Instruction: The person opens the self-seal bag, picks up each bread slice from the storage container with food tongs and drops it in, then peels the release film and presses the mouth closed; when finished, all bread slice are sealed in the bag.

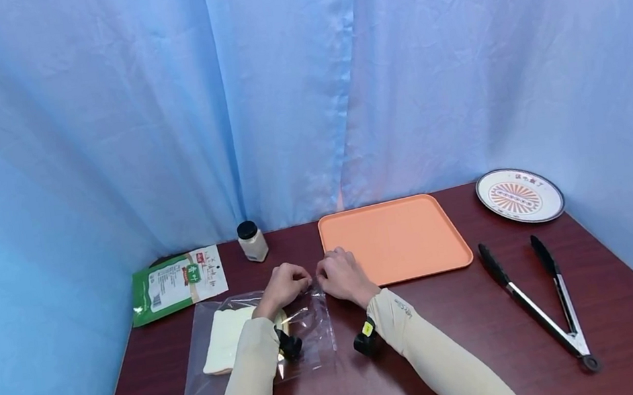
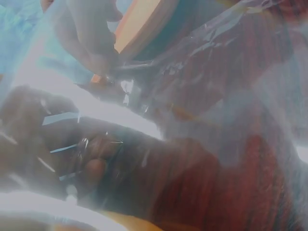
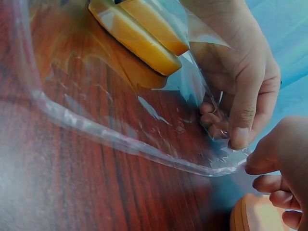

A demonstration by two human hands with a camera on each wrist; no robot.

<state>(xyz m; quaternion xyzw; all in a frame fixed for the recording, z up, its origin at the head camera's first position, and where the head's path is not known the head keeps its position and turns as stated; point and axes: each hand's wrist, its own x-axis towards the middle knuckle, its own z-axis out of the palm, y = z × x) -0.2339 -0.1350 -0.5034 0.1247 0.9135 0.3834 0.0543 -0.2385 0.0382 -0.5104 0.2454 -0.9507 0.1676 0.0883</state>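
Note:
A clear plastic bag [image 1: 315,334] lies flat on the table with slices of white bread [image 1: 227,339] inside. In the right wrist view, the brown crusts of two bread slices [image 3: 139,41] show through the film. Thumb and fingers of my left hand [image 1: 286,286] pinch the bag near the far corner of its mouth. Close beside it, my right hand [image 1: 343,275] pinches the same corner at the edge strip [image 3: 144,149]. Glare on the film blurs much of the left wrist view, where the fingers show faintly through the plastic.
Behind my right hand lies an orange tray [image 1: 394,240]. A green and white packet [image 1: 180,282] and a jar with a black lid [image 1: 253,241] stand at the back left. To the right are open tongs [image 1: 542,311] and a patterned plate [image 1: 520,195]. Blue curtains [image 1: 291,94] enclose the table.

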